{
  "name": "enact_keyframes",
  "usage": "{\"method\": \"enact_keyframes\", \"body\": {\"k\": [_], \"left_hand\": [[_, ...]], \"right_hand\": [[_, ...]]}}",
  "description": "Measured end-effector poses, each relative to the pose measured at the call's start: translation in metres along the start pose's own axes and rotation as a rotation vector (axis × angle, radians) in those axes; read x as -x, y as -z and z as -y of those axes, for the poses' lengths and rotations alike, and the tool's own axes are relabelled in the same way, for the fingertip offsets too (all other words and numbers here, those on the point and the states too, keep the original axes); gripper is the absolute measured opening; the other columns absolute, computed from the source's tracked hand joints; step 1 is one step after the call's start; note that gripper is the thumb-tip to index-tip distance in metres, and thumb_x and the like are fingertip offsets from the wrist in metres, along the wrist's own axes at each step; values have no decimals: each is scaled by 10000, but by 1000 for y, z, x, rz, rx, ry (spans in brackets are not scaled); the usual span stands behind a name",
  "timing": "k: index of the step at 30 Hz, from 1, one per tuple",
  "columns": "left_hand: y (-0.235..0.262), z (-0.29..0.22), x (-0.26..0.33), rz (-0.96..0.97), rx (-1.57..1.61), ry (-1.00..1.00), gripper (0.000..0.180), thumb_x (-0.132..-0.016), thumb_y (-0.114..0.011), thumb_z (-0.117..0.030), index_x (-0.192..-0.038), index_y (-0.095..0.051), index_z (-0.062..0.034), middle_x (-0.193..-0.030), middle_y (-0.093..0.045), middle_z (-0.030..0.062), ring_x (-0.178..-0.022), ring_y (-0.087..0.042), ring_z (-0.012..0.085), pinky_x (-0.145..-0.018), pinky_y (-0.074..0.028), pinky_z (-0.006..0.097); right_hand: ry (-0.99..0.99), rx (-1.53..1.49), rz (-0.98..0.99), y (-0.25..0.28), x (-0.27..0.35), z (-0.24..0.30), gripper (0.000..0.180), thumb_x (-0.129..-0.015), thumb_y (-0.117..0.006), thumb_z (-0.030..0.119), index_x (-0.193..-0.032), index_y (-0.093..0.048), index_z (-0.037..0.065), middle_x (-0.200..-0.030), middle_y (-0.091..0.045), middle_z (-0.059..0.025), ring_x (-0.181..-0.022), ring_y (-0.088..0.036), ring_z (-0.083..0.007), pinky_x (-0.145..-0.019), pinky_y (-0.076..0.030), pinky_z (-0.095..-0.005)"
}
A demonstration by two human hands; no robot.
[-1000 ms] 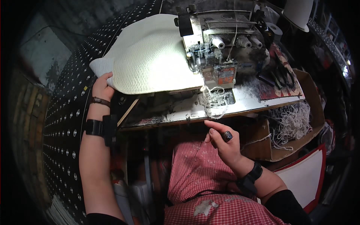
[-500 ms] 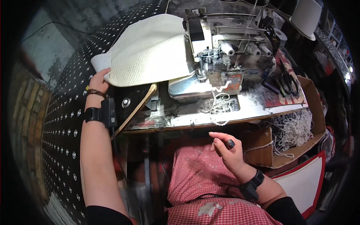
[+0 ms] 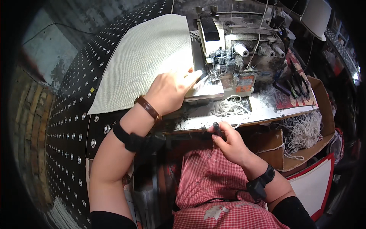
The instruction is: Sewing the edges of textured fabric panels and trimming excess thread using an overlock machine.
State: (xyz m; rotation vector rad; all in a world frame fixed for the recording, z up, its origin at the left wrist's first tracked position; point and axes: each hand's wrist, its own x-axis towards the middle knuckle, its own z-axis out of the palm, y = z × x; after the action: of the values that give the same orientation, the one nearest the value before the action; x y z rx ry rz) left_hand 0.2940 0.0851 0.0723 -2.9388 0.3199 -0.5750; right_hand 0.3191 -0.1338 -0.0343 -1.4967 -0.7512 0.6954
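My left hand (image 3: 169,91) lies flat, fingers spread, on the near edge of the white textured fabric panel (image 3: 146,61), pressing it toward the presser foot of the overlock sewing machine (image 3: 232,57); it pins the cloth rather than clasping it. My right hand (image 3: 228,143) is curled shut around a small dark tool (image 3: 216,128) at the table (image 3: 263,110) edge. To do this well, I judge I should keep the panel's edge flush to the foot, palm light, fingertips clear of the needle, and the loose thread scraps (image 3: 228,107) out from under.
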Motion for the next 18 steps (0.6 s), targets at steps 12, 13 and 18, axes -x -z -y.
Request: {"method": "enact_keyframes", "body": {"k": [12,13,18], "left_hand": [[0,30,-6,85,556,-41,284,-597,-462,-5,-872,-530,-8,-893,-504,157,-819,-503,337,-751,-437,368],[1,30,-7,90,560,-47,284,-597,-462,-5,-872,-530,-8,-893,-504,157,-819,-503,337,-751,-437,368],[7,43,5,71,872,146,178,-686,-545,-69,-843,-496,-1,-856,-397,84,-773,-439,172,-678,-386,264]], "right_hand": [[-347,-772,161,-10,-77,50,436,-912,-371,467,-976,-572,86,-587,-411,53,-461,-284,-46,-439,-251,-196],[-342,-846,168,-13,-80,49,413,-908,-394,462,-951,-579,96,-583,-417,53,-444,-277,-43,-423,-247,-195],[-239,-1009,209,-21,-87,54,467,-910,-359,495,-961,-566,80,-571,-425,42,-426,-293,-43,-399,-242,-190]]}}
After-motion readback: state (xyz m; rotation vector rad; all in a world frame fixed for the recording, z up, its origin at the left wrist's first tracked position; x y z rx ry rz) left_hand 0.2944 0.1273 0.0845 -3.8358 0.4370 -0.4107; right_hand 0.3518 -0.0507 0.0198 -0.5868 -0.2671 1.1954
